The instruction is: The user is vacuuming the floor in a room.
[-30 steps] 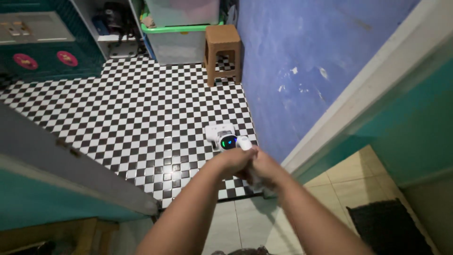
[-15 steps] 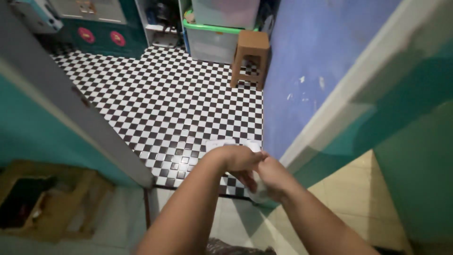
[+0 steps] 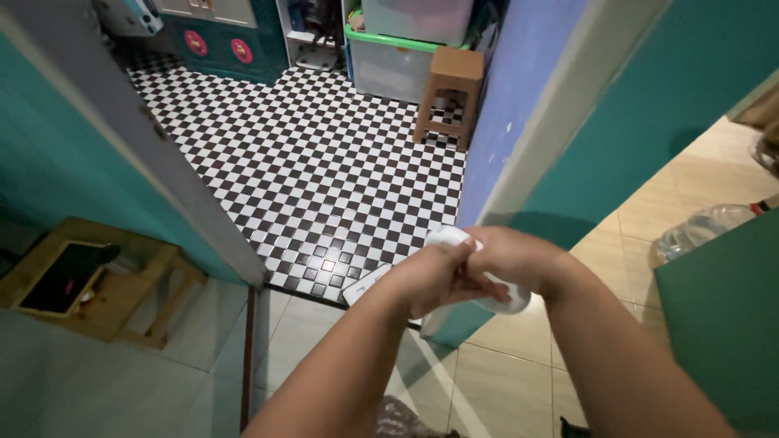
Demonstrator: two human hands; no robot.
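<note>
left hand (image 3: 430, 280) and right hand (image 3: 519, 264) both gripping one white handheld device (image 3: 454, 272), fingers curled round it, frame centre | one wooden stool (image 3: 446, 93) standing upper centre | one plastic bottle (image 3: 706, 227) lying far right

Two bare forearms are seen entering from the lower edge of the head view, and no sleeve, cuff or glove is seen on either of them as far as the frame reaches. The left hand (image 3: 430, 280) and the right hand (image 3: 519, 259) are uncovered as well. No ring, watch, bracelet or strap can be made out at the wrists or on the fingers (image 3: 454, 258), though parts of the fingers are hidden where the hands overlap. The nails are too small and blurred to be judged. At the bottom edge, between the forearms, a small dark patterned patch is visible; what it belongs to cannot be told.
</note>
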